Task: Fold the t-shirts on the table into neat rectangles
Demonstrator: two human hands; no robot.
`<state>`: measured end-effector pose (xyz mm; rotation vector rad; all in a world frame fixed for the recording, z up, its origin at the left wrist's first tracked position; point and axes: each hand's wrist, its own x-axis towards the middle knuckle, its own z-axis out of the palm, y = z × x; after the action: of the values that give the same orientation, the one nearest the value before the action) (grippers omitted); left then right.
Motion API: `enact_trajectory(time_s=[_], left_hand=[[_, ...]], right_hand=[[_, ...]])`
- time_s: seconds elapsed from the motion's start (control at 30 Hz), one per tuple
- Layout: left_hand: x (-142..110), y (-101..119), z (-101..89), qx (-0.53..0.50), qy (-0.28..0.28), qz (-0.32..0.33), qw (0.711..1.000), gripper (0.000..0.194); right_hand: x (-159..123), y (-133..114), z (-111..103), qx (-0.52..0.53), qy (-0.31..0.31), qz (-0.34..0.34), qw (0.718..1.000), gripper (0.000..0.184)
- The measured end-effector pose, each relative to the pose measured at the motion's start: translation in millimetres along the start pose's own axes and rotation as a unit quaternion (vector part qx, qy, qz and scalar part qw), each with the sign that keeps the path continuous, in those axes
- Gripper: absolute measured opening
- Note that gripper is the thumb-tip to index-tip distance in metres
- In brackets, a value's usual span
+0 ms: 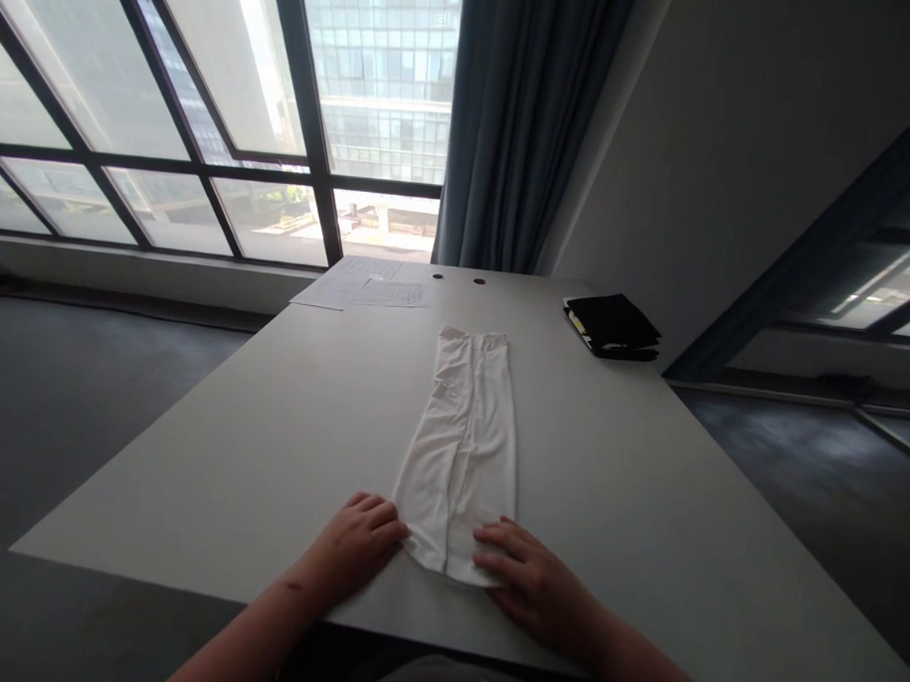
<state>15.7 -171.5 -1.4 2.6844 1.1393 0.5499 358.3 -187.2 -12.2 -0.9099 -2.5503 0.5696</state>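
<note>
Down the middle of the white table (303,415), folded white garment (462,451): long strip, near end by me, far end toward the window (381,90). All places below are relative to the garment.

Left hand (362,539): at its near left corner, fingers bent and close together, tips touching the edge. Can't tell if I'm pinching cloth; thumb is hidden. Right hand (532,577): on its near right corner, fingers somewhat spread, tips laid on the fabric, back of the hand up.

Garment state: flat on the table, narrower at the far end, wider and rounded at the near end. Lengthwise fold edge runs roughly down its center. Wrinkles mostly on the left half, toward the far end.

Past its far end: two round holes in the tabletop. Far left of it: paper sheets (359,283), partly overlapping, markings too small to read. Right of its far end, well apart: black folder (616,325), bits of white and yellow showing at the side facing the garment.

Beyond it, past the table: blue curtain (522,125), hanging in folds beside the window.
</note>
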Motion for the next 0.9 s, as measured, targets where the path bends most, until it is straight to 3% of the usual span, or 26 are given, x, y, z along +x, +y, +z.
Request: enact_trajectory(time_s=[0.1, 0.23, 0.33, 0.5, 0.6, 0.77, 0.9], left_hand=[[5.2, 19.1, 8.0, 0.025, 0.006, 0.031, 0.999, 0.009], [3.1, 28.7, 6.2, -0.005, -0.041, 0.040, 0.998, 0.004], [-2.2, 22.1, -4.2, -0.068, -0.083, 0.032, 0.994, 0.021], [-3.5, 6.6, -21.7, -0.213, -0.123, 0.017, 0.969, 0.047], [3.4, 0.8, -17.3, -0.192, -0.103, 0.008, 0.976, 0.056], [18.1, -5.0, 1.1, -0.144, -0.036, -0.021, 0.989, 0.044], [21.2, -3.4, 4.6, -0.094, -0.041, -0.023, 0.994, 0.049]], right_hand=[[-5.2, 3.4, 4.2, 0.005, 0.087, 0.044, 0.995, 0.048], [-15.4, 6.8, 11.2, -0.024, 0.157, 0.086, 0.983, 0.055], [-24.1, 8.8, 11.1, -0.054, 0.190, 0.127, 0.972, 0.051], [-27.0, 10.9, 3.3, -0.054, 0.128, 0.152, 0.979, 0.032], [-21.8, 12.7, 1.3, -0.066, 0.093, 0.163, 0.980, 0.041], [-13.4, 16.2, 2.2, -0.084, 0.120, 0.175, 0.974, 0.042], [-10.0, 11.8, 1.0, -0.108, 0.089, 0.209, 0.968, 0.055]])
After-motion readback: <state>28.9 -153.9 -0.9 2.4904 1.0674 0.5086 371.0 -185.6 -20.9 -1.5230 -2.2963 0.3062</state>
